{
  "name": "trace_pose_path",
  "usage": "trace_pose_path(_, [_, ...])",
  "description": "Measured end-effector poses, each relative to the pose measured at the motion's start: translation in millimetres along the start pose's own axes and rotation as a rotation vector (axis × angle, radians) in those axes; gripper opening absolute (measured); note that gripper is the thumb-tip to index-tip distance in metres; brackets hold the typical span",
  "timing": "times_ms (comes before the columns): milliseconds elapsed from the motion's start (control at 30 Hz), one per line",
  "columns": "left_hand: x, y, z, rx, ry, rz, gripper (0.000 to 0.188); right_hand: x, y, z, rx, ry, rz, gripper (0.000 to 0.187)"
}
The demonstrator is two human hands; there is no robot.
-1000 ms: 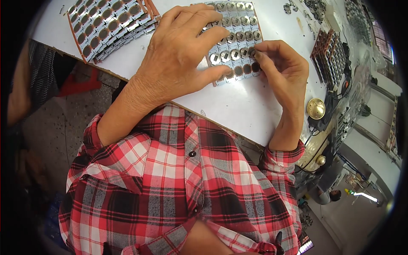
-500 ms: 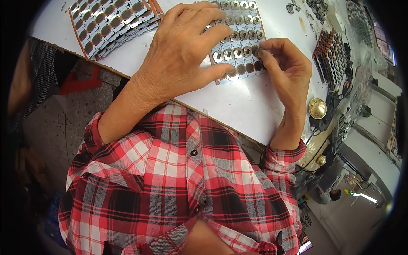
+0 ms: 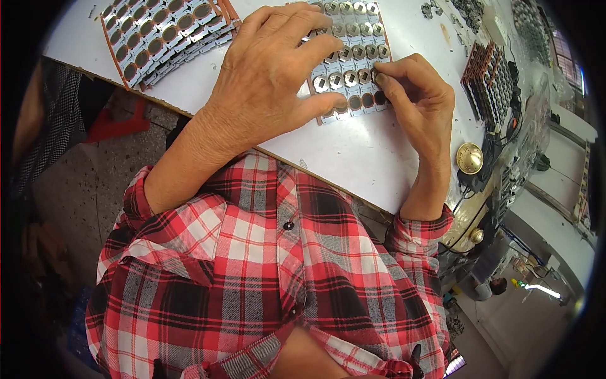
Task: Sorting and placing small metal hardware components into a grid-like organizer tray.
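The thumb and index finger of the right hand (image 3: 416, 104) are brought close together, seemingly pinching a small metal piece (image 3: 375, 75) at the right end of the second row from the near edge of a panel (image 3: 358, 115); the fingertips cover most of it, so I cannot tell whether it is fully down. To do this well, I would line it up with its neighbours, the round metal clips (image 3: 351, 78), keep it level, press evenly with thumb and finger, and let go only once it sits flat, without nudging the finished clips alongside. The left hand (image 3: 268, 79) has its fingers spread over the panel's left side, thumb stretched out to the near row; it pinches nothing that shows, and a light, flat hold there should keep the panel from sliding. The panel lies on the white table (image 3: 344, 161) in front of the person, its nearest row showing dark round pads (image 3: 367, 101), with no clip visible on them. To the left, just beyond the left hand, is a fanned stack of similar panels (image 3: 154, 45). To the right stand another stack (image 3: 487, 82) and a brass-coloured dome (image 3: 469, 158), with loose metal parts (image 3: 468, 12) farther off.
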State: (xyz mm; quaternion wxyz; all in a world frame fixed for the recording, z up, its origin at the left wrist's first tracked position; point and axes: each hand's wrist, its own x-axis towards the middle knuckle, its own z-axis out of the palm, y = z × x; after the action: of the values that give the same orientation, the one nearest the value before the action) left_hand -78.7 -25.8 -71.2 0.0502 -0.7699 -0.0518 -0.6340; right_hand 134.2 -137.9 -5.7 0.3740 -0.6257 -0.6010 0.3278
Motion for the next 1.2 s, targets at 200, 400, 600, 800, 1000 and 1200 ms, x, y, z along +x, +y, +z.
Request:
trace_pose_path(200, [40.9, 30.4, -33.4, -0.005, -0.654, -0.580, 0.063, -0.9, -0.9, -9.4, 0.018, -0.077, 0.040, 0.014])
trace_pose_path(400, [41.2, 36.4, -38.4, 0.000, -0.681, -0.548, 0.055, 7.0, 9.8, -7.9, 0.158, 0.133, 0.124, 0.024])
trace_pose_path(600, [42.1, 36.2, -34.5, 0.023, -0.660, -0.515, 0.055, 43.4, 37.8, -27.1, -0.313, 0.344, -0.042, 0.050])
trace_pose_path(800, [40.4, 33.5, -32.4, -0.016, -0.637, -0.521, 0.054, 76.2, 44.5, -31.7, -0.752, 0.420, 0.006, 0.041])
trace_pose_path(1000, [39.5, 32.5, -36.5, -0.007, -0.634, -0.529, 0.053, 57.9, 28.8, -47.8, -0.378, 0.272, 0.151, 0.023])
trace_pose_path(1200, [39.4, 33.0, -35.4, -0.010, -0.634, -0.530, 0.052, 43.5, 43.4, -59.1, -0.209, 0.452, 0.210, 0.016])
